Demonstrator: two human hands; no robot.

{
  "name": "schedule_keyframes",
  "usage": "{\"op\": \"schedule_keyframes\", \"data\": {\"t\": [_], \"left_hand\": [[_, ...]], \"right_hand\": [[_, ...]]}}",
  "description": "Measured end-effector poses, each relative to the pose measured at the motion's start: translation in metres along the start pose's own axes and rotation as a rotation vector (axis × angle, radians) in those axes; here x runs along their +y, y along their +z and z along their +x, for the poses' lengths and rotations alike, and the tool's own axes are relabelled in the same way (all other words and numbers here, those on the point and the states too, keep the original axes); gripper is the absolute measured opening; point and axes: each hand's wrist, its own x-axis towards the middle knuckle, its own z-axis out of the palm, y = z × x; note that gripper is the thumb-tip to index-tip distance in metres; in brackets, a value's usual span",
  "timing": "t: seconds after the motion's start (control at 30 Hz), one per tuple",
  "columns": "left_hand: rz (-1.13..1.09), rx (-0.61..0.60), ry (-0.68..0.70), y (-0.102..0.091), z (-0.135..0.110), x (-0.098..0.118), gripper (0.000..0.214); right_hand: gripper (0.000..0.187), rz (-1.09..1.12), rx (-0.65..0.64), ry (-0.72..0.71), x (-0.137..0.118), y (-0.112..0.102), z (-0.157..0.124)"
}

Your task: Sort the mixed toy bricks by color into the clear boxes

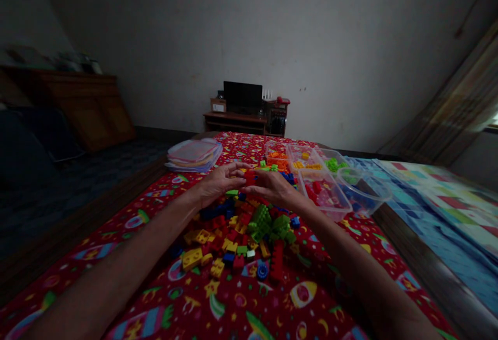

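Plastic building bricks [237,236] heaped on a red patterned bedspread [233,314], left hand [221,184] and right hand [272,189] close together around a red brick [249,176], grip unclear, clear plastic tubs [324,194] of sorted bricks just beyond the right hand

Left hand [221,184] and right hand [272,188] positioned above loose toy bricks [237,231], right fingers touching a red brick [249,176]; clear tubs [322,187] of sorted bricks adjacent, on a red printed sheet [229,303]

The room is dim, with weak daylight from the window [494,120] at right; corners are dark, and edges look bent, perhaps a little blurred.
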Motion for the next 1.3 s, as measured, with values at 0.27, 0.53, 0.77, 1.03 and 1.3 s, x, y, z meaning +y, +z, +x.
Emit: {"op": "schedule_keyframes", "data": {"t": [0.27,0.53,0.77,1.03,1.3], "left_hand": [[0.23,0.019,0.095,-0.012,0.01,-0.006,0.05],[0.697,0.024,0.134,-0.018,0.008,-0.008,0.03],[0.932,-0.082,0.22,-0.011,0.008,-0.019,0.036],[0.926,-0.076,0.238,-0.015,0.013,-0.039,0.047],[0.942,-0.014,0.263,-0.016,0.012,-0.026,0.016]], "right_hand": [[0.051,-0.274,0.085,0.174,0.019,-0.021,-0.008],[0.041,-0.616,0.009,0.474,0.065,-0.083,-0.031],[0.041,-0.756,-0.075,0.675,0.075,-0.098,-0.042],[0.028,-0.648,-0.134,0.321,0.016,-0.049,-0.018],[0.023,-0.58,-0.307,0.221,-0.015,-0.003,-0.014]]}}
